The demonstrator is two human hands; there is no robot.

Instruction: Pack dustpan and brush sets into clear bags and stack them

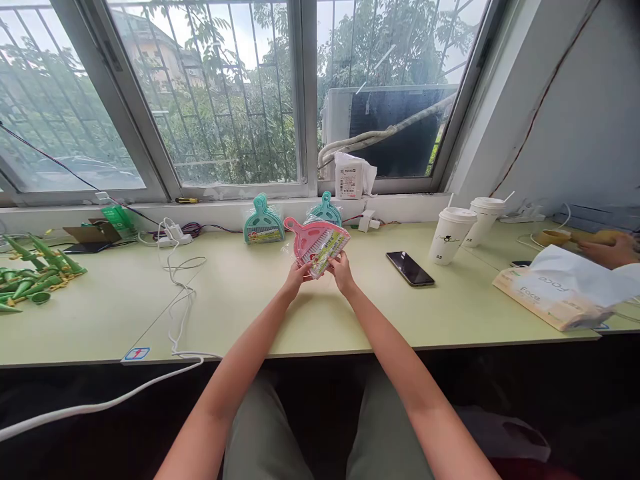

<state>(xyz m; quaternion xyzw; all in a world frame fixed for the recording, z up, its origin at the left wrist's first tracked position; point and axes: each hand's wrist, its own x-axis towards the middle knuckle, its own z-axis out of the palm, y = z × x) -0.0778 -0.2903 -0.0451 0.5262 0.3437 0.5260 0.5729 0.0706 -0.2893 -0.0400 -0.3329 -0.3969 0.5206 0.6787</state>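
A pink mini dustpan and brush set (313,241) in clear wrapping is held tilted above the table, its handle pointing up and left. My left hand (298,275) grips its lower left edge, and my right hand (341,270) grips the lower right, by the printed label. Behind it, a green dustpan set (263,223) leans by the window wall to the left. Another green set (326,208) stands there too, partly hidden by the pink one.
To the right lie a black phone (410,268), two white lidded cups (451,235) and a tissue pack (555,293). White cables (183,293) cross the table on the left, near green pointed pieces (37,277). Another person's hand (611,251) shows at far right.
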